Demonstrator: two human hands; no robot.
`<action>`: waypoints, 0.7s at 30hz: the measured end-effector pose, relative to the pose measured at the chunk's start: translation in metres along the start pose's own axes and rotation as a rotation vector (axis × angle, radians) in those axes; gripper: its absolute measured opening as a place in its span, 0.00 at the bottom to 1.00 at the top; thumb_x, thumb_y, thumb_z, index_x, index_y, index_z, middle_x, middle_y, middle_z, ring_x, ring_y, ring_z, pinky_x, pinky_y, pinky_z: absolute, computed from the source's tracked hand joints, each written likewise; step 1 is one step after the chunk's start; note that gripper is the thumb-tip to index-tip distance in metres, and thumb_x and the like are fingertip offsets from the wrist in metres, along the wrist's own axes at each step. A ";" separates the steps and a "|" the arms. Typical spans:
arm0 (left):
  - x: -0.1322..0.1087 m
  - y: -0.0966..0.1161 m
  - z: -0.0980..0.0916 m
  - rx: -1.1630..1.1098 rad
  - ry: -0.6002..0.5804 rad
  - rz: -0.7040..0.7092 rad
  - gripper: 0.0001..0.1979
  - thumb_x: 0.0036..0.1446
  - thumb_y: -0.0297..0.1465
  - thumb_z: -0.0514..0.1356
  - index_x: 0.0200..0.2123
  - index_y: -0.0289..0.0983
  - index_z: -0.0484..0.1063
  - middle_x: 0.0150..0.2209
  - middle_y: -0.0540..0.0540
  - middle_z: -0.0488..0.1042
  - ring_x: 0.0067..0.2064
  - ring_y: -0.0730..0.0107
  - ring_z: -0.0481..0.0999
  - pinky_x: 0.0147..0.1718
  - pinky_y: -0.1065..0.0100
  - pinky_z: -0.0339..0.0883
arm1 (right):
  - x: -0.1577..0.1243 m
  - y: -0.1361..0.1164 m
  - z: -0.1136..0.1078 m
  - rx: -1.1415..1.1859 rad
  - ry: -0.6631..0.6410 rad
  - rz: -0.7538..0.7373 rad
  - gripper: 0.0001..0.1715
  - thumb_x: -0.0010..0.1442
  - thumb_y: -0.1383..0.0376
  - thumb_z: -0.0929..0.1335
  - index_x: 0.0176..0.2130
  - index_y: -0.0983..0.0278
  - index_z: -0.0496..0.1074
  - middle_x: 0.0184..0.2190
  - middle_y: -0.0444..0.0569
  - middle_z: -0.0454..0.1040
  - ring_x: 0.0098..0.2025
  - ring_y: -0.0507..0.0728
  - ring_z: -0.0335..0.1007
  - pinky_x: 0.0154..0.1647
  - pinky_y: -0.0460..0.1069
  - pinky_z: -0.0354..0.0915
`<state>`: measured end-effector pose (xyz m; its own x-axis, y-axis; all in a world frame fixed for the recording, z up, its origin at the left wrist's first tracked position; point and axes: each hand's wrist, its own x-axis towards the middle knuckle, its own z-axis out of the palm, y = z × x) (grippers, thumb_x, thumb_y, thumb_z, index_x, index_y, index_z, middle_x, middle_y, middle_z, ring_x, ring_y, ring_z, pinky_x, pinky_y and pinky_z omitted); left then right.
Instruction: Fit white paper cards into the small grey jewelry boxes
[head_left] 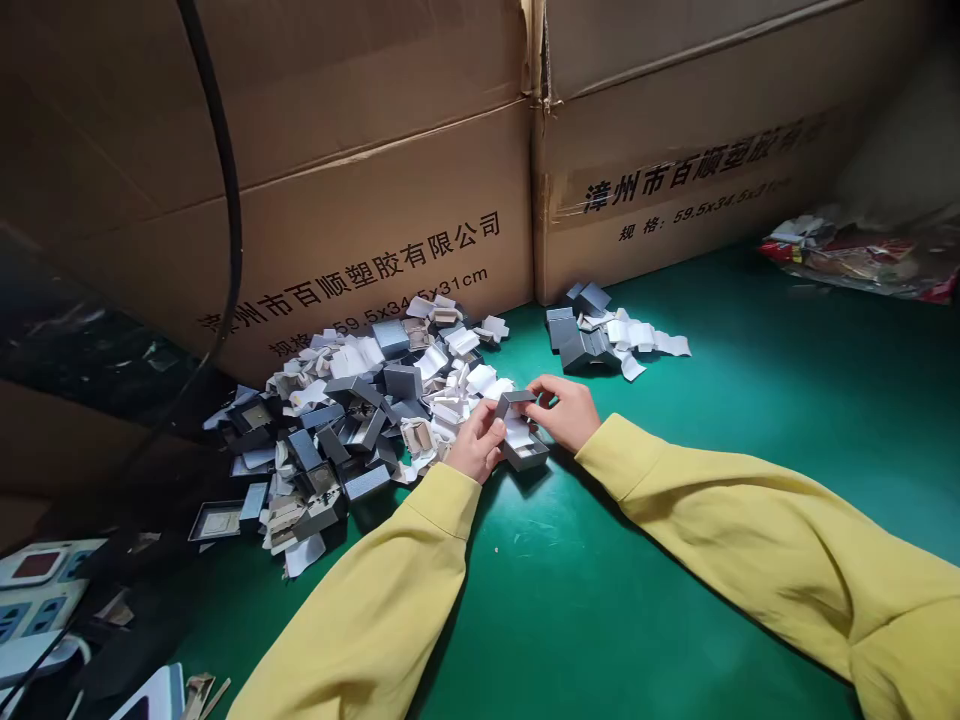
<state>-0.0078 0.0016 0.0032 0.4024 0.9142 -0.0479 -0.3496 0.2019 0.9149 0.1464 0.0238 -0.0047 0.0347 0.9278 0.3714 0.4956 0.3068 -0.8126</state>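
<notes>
Between my two hands is a small dark grey cardboard box (pixel 525 455) with white paper inside it. My left hand (pixel 478 443) is closed on the box's left side, thumb toward the front. My right hand (pixel 564 408) pinches the upper right edge, where a dark flap or lid part (pixel 514 398) stands up. Left of my hands lies a large heap of similar grey boxes and crumpled white paper (pixel 360 400). A smaller pile of grey boxes and white paper strips (pixel 589 335) sits beyond my right hand.
Two big brown cartons (pixel 375 200) (pixel 675 230) with black printing stand along the back of the green table (pixel 600 600). A black cable (pixel 225 150) hangs at left. Power sockets (pixel 37 600) lie at lower left, and a plastic bag (pixel 862 255) at far right.
</notes>
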 end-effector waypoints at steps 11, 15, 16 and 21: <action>-0.003 -0.005 -0.004 0.066 0.035 0.003 0.18 0.47 0.40 0.63 0.36 0.37 0.61 0.35 0.46 0.71 0.36 0.60 0.76 0.31 0.63 0.70 | 0.004 0.001 -0.010 -0.048 -0.181 0.062 0.17 0.46 0.51 0.69 0.26 0.62 0.73 0.22 0.42 0.72 0.21 0.49 0.62 0.24 0.45 0.57; -0.002 -0.002 -0.003 -0.029 0.123 0.069 0.18 0.46 0.38 0.64 0.37 0.37 0.63 0.38 0.46 0.71 0.41 0.61 0.74 0.37 0.62 0.70 | -0.005 -0.001 -0.018 -0.118 -0.114 -0.201 0.21 0.53 0.52 0.66 0.41 0.62 0.72 0.37 0.47 0.75 0.28 0.51 0.66 0.30 0.46 0.61; -0.002 -0.002 -0.004 -0.046 0.135 0.079 0.18 0.46 0.37 0.64 0.37 0.37 0.63 0.39 0.46 0.70 0.42 0.62 0.74 0.38 0.62 0.69 | -0.008 -0.002 -0.020 -0.170 -0.087 -0.313 0.22 0.54 0.51 0.65 0.42 0.63 0.71 0.38 0.49 0.74 0.31 0.52 0.67 0.33 0.47 0.62; -0.001 -0.003 -0.006 -0.045 0.160 0.081 0.17 0.45 0.35 0.65 0.37 0.37 0.64 0.36 0.49 0.69 0.36 0.70 0.72 0.34 0.67 0.68 | -0.018 -0.003 -0.022 -0.431 -0.161 -0.821 0.31 0.54 0.43 0.62 0.39 0.65 0.71 0.36 0.53 0.74 0.38 0.58 0.64 0.36 0.52 0.57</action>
<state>-0.0119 0.0024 -0.0019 0.2329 0.9716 -0.0411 -0.4143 0.1373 0.8997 0.1630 0.0017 0.0012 -0.5724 0.4841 0.6618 0.5913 0.8029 -0.0759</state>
